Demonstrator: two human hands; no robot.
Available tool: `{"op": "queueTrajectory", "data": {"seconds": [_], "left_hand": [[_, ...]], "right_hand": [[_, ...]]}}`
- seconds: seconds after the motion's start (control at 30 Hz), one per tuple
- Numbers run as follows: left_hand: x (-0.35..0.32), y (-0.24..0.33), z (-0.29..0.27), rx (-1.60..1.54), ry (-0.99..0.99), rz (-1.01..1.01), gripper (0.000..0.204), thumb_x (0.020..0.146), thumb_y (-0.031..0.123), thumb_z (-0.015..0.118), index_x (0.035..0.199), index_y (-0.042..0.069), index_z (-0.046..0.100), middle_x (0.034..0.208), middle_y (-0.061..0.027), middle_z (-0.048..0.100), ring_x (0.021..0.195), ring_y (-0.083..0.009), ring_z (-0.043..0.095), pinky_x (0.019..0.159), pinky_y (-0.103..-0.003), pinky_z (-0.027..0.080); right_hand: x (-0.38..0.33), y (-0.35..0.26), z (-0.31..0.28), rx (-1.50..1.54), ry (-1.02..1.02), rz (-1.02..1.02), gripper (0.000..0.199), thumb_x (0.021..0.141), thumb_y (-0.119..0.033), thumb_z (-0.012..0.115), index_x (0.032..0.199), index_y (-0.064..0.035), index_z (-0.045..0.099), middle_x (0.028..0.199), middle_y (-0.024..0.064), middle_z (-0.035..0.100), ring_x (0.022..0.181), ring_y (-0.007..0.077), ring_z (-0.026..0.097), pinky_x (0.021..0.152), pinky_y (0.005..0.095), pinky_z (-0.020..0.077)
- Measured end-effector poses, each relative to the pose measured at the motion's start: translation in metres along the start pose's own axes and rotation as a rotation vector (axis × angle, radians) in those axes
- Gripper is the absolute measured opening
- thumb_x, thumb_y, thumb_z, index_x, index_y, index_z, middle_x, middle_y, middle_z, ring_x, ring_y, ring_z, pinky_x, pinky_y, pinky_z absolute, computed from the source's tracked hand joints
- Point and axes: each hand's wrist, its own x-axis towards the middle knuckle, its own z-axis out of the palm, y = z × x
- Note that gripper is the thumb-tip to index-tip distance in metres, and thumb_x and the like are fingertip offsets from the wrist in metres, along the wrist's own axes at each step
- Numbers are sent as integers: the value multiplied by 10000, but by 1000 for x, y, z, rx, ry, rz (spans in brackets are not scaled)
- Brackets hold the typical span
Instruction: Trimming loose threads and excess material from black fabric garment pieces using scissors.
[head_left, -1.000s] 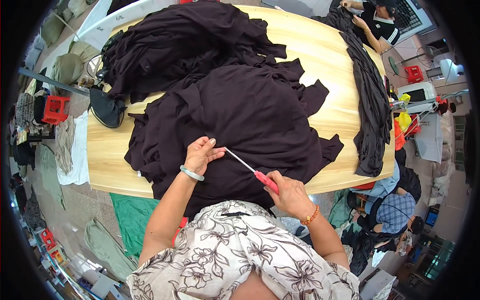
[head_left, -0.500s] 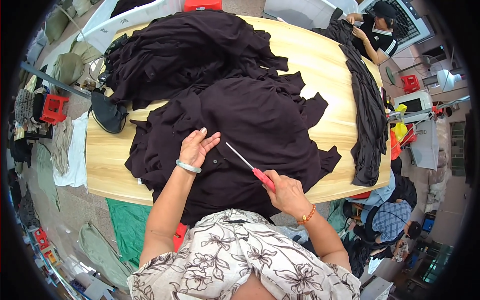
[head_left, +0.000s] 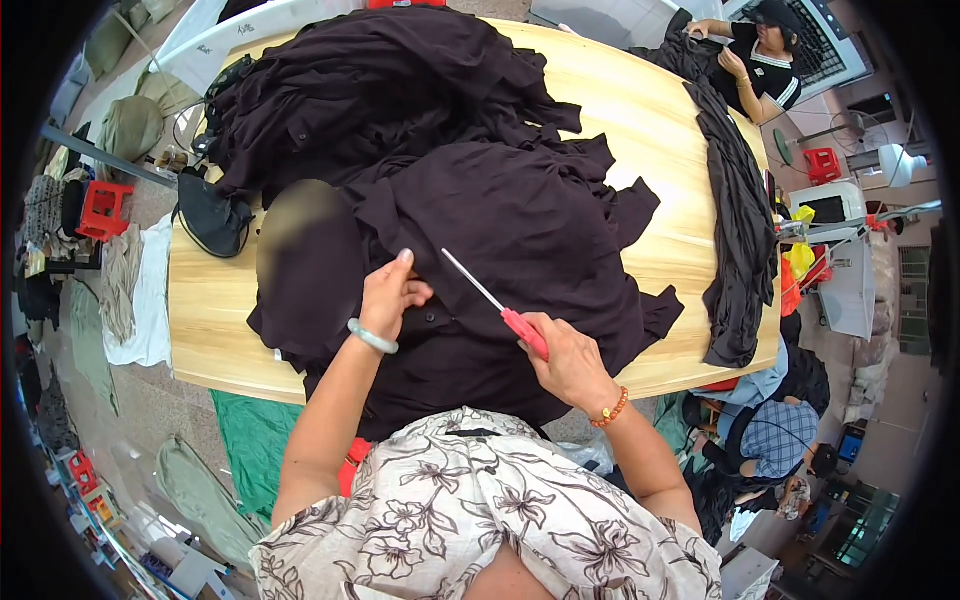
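Observation:
A dark, near-black garment (head_left: pixel 520 230) is spread over the near side of the wooden table, with a small button showing beside my left hand. My left hand (head_left: pixel 393 295) is just over the cloth, thumb raised and fingers loosely bent, holding nothing; whether it touches the fabric is unclear. In my right hand (head_left: pixel 572 360) is a slim tool with a red handle (head_left: pixel 524 332) and a thin metal shaft (head_left: pixel 473 280). Its shaft slants up and left over the garment, the tip apart from my left fingers. The tool's exact kind cannot be made out.
More dark garments (head_left: pixel 370 90) are heaped at the far left, beside a black cap-like item (head_left: pixel 212 215). A long dark garment (head_left: pixel 728 230) lies along the table's right edge. At the far right, a co-worker (head_left: pixel 765 65) handles dark cloth. Red stools (head_left: pixel 102 210) stand around.
My left hand has turned, its fingers curling in and its thumb pointing up. My right hand and the tool have shifted slightly up and left.

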Motion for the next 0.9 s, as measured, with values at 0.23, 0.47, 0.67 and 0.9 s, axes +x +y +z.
{"op": "queueTrajectory", "data": {"seconds": [0.23, 0.47, 0.67, 0.9], "left_hand": [[-62, -10, -10, 1091, 34, 327, 306, 702, 222, 815, 888, 49, 645, 752, -49, 603, 794, -239, 536, 757, -365, 444], [-61, -38, 2, 1166, 262, 659, 269, 676, 198, 832, 845, 72, 665, 789, -9, 609, 849, -227, 537, 812, -374, 393], [-60, -54, -9, 1082, 271, 686, 184, 687, 137, 798, 816, 93, 673, 823, 10, 638, 913, -228, 540, 846, -378, 346], [-59, -47, -15, 982, 122, 798, 137, 694, 46, 738, 806, 55, 660, 828, -36, 657, 900, -231, 574, 826, -363, 377]], "right_hand": [[-35, 22, -7, 29, 35, -13, 311, 884, -137, 648, 1185, -101, 578, 910, 147, 631, 841, 342, 625, 727, 425, 503], [-48, 28, -9, -27, -75, -46, 346, 843, -86, 648, 1184, -101, 587, 952, 134, 651, 893, 325, 630, 768, 420, 512], [-52, 25, -10, -40, -128, -70, 372, 818, -53, 638, 1183, -108, 595, 1010, 119, 664, 922, 309, 632, 792, 415, 515], [-48, 12, -16, -138, -297, -45, 297, 852, -155, 655, 1138, -98, 598, 887, 154, 666, 826, 333, 656, 725, 423, 515]]}}
